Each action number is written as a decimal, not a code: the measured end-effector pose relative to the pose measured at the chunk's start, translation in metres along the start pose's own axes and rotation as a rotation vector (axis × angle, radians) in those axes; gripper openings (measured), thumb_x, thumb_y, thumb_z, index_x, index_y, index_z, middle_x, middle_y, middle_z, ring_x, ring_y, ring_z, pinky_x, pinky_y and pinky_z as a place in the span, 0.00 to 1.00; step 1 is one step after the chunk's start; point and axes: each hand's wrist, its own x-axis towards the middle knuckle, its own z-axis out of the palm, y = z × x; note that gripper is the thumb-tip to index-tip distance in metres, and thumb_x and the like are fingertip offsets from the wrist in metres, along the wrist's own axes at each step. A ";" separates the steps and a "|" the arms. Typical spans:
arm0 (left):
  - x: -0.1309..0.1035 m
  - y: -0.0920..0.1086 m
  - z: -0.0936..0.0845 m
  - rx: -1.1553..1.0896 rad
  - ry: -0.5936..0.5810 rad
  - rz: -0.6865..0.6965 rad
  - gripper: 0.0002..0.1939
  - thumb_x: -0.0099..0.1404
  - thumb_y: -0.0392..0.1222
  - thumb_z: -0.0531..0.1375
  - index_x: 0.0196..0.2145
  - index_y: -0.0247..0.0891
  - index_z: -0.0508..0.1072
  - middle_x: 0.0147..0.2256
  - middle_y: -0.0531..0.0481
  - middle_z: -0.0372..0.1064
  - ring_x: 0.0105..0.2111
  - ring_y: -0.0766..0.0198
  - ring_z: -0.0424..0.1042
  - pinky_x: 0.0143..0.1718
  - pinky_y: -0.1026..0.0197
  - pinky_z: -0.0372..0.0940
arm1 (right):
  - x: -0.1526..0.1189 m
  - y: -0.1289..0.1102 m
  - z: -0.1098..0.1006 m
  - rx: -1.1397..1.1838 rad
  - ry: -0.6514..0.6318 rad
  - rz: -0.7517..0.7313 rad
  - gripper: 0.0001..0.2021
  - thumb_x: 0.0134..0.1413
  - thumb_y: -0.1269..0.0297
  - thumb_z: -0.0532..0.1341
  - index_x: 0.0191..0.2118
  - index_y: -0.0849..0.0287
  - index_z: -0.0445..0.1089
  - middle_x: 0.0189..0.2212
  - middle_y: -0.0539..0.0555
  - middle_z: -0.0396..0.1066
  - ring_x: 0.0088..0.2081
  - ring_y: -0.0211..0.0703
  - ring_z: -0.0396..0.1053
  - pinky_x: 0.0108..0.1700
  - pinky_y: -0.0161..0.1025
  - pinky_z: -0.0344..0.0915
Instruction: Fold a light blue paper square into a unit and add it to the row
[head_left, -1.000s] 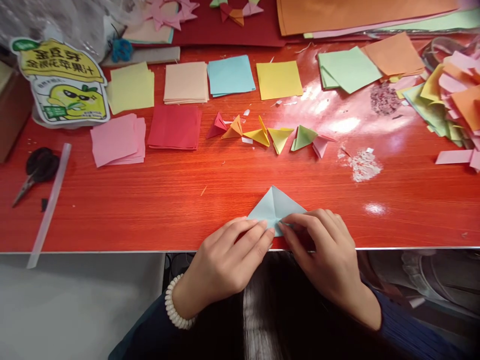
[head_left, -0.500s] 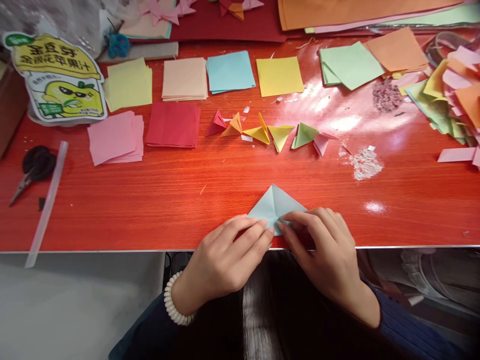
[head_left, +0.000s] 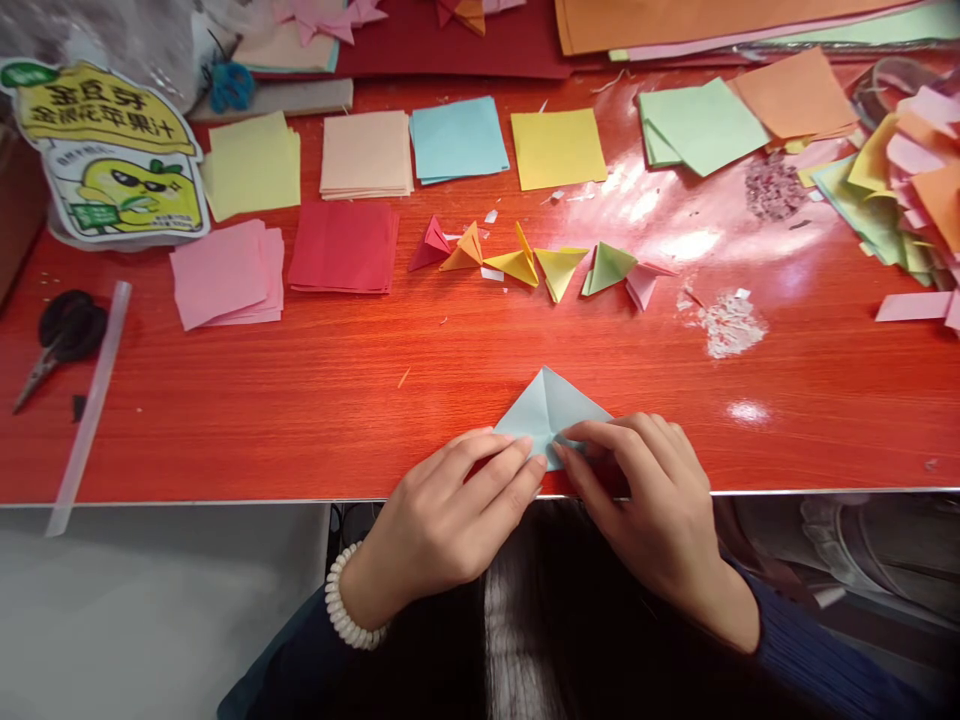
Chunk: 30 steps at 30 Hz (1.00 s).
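A light blue sheet of origami paper (head_left: 545, 400) lies at the table's front edge, with creases meeting near its middle and its top corner pointing away from me. My left hand (head_left: 457, 510) presses the paper's left side with its fingertips. On the right side, my right hand (head_left: 649, 495) pinches a part of the paper between thumb and index finger. Both hands cover the lower side corners, so the folds there are hidden. Beyond the paper stands a row of small folded paper pieces, among them a yellow one (head_left: 517, 263) and a green one (head_left: 609, 268).
Stacks of square paper line the back, including a red stack (head_left: 343, 248) and a blue stack (head_left: 459, 140). Black-handled scissors (head_left: 71, 325) and a translucent strip (head_left: 90, 410) lie at left, near a juice pouch (head_left: 124, 190). Paper scraps (head_left: 892, 200) heap up at right.
My hands and the light blue paper hold almost the same place and grip. The view has shifted very slightly.
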 end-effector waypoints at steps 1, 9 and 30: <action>0.000 0.000 0.000 -0.001 -0.001 -0.002 0.15 0.60 0.33 0.60 0.46 0.31 0.70 0.44 0.46 0.71 0.45 0.59 0.69 0.49 0.55 0.69 | 0.000 0.000 0.000 0.003 0.001 -0.001 0.03 0.54 0.70 0.59 0.36 0.59 0.64 0.25 0.51 0.65 0.27 0.40 0.60 0.30 0.40 0.56; 0.000 0.000 0.000 -0.009 0.002 0.004 0.16 0.59 0.32 0.61 0.46 0.29 0.70 0.45 0.45 0.71 0.46 0.58 0.69 0.50 0.54 0.68 | 0.000 0.001 0.000 0.006 -0.005 -0.002 0.03 0.54 0.70 0.59 0.34 0.58 0.63 0.25 0.50 0.65 0.27 0.39 0.60 0.31 0.39 0.55; 0.008 0.004 0.000 0.100 0.024 0.023 0.14 0.59 0.40 0.62 0.44 0.36 0.73 0.38 0.49 0.72 0.39 0.61 0.70 0.45 0.55 0.68 | -0.005 -0.001 0.004 -0.011 0.020 0.095 0.04 0.54 0.68 0.60 0.36 0.59 0.64 0.30 0.52 0.58 0.28 0.37 0.58 0.28 0.37 0.59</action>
